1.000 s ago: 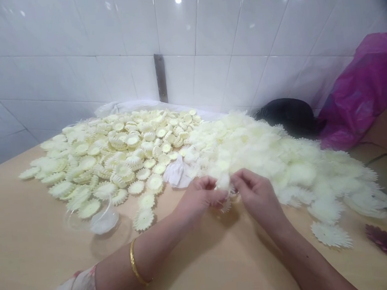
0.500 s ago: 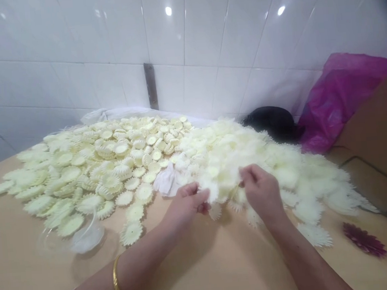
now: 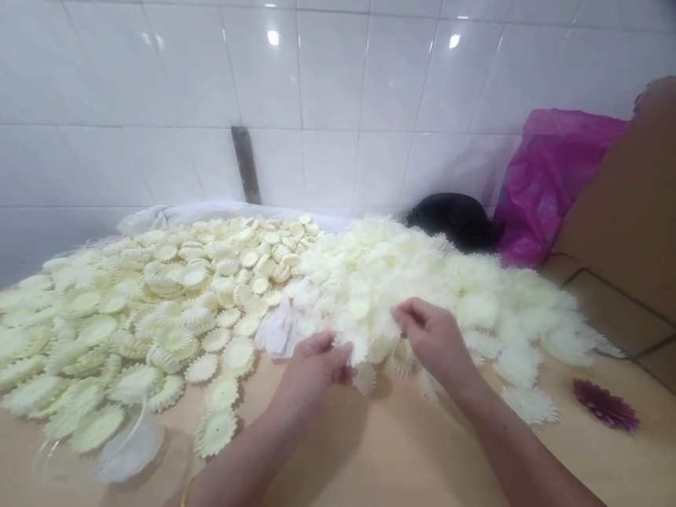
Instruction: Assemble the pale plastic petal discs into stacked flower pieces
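Observation:
Pinched between the thumb and fingers of my left hand (image 3: 317, 363) is a thin, pale, fringed flower-petal layer (image 3: 356, 350). To its right, my right hand (image 3: 431, 336) has its thumb and forefinger pressed together; whatever lies between them cannot be made out. Both hands are at the near edge of a heap of loose whitish petal layers (image 3: 485, 312). To the left spreads a second heap, of yellowish, cupped, scalloped flower pieces (image 3: 192, 278). A crumpled white scrap (image 3: 277, 328) lies between the heaps, close to my left hand.
A dark red flower piece (image 3: 605, 404) lies on the table (image 3: 387, 478) at the right. Beyond it stands a cardboard box (image 3: 640, 259), with a magenta plastic bag (image 3: 550, 180) and a black object (image 3: 450, 220) behind. A clear item with white film (image 3: 131, 449) sits at left.
The view has shifted right, so things appear further left. My right hand remains pinched near the petal heap; a thin yellowish strand seen by its fingertips earlier no longer shows. My left hand keeps its petal layer.

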### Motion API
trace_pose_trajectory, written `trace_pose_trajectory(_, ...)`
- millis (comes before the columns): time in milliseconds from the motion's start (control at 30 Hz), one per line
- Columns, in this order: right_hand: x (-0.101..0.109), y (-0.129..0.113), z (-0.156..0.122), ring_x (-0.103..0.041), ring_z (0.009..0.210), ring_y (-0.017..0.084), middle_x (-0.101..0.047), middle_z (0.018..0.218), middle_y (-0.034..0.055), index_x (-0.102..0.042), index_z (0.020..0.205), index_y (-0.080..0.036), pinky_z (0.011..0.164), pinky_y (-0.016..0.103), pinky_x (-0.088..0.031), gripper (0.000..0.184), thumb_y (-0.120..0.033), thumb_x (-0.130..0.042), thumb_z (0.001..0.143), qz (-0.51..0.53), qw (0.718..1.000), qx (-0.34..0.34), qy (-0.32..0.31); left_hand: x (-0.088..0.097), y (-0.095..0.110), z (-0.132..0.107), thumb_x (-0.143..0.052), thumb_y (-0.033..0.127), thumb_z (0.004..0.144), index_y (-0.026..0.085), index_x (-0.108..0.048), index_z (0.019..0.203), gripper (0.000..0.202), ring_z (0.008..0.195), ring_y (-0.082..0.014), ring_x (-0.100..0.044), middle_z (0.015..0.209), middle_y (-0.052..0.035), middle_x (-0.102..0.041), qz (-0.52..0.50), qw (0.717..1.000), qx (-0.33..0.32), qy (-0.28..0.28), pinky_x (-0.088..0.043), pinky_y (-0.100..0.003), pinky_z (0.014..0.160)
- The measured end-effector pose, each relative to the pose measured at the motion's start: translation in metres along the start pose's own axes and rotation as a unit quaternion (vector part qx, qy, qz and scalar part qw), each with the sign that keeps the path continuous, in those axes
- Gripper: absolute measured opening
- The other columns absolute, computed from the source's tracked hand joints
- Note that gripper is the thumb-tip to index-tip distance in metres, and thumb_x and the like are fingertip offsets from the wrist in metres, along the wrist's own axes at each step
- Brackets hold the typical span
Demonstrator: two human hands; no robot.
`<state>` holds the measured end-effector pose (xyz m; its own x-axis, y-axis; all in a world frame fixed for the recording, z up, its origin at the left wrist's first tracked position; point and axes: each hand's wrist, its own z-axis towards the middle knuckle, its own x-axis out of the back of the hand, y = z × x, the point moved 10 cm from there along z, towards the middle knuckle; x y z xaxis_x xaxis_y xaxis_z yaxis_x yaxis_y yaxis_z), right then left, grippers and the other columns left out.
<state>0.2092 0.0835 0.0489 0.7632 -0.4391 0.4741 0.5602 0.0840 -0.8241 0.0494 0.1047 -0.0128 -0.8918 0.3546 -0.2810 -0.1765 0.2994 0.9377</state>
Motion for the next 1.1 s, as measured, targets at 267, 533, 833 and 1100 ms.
trace_pose_trajectory(267,0.0,-0.007,0.0,-0.042,0.054,0.013,-0.046,0.055,-0.0025,-0.05,0.063,-0.019,0.052,0.025,-0.034,0.02,-0.032,-0.048,0.078,0.026,1.0,0.009,-0.008,-0.008,0.006,-0.006,-0.062,0.033,0.071,0.013,-0.057,0.07,0.02,0.058,-0.0087,-0.048,0.067,-0.0013,-0.053,0.031,0.999,-0.031,-0.024,-0.039,-0.024,0.06)
trace_pose_trajectory(533,0.008,-0.017,-0.004,-0.053,0.074,0.019,-0.057,0.085,0.0077,-0.059,0.083,-0.017,0.068,0.032,-0.041,0.018,-0.026,-0.045,0.08,-0.12,0.981,0.125,0.086,-0.008,0.002,-0.005,-0.062,0.037,0.072,0.015,-0.055,0.069,0.024,0.057,-0.0083,-0.049,0.063,0.001,-0.051,0.035,0.997,-0.05,-0.037,-0.04,-0.023,0.06)
trace_pose_trajectory(833,-0.03,-0.037,-0.024,-0.054,0.068,0.015,-0.06,0.072,0.002,-0.061,0.079,-0.018,0.063,0.026,-0.043,0.023,-0.036,-0.048,0.083,0.066,0.99,0.077,-0.102,-0.004,-0.002,-0.001,-0.066,0.044,0.066,0.012,-0.056,0.066,0.033,0.048,-0.0076,-0.047,0.061,0.0012,-0.048,-0.04,0.999,-0.014,-0.012,-0.038,-0.024,0.051)
trace_pose_trajectory(1100,-0.047,-0.031,-0.027,-0.057,0.073,0.015,-0.062,0.075,0.0012,-0.063,0.083,-0.019,0.069,0.027,-0.045,0.018,-0.035,-0.057,0.077,0.202,0.959,0.024,-0.196,-0.006,-0.012,-0.001,-0.068,0.045,0.062,0.012,-0.053,0.073,0.038,0.043,-0.0071,-0.047,0.06,0.001,-0.051,-0.082,0.996,0.041,-0.019,-0.034,-0.022,0.044)
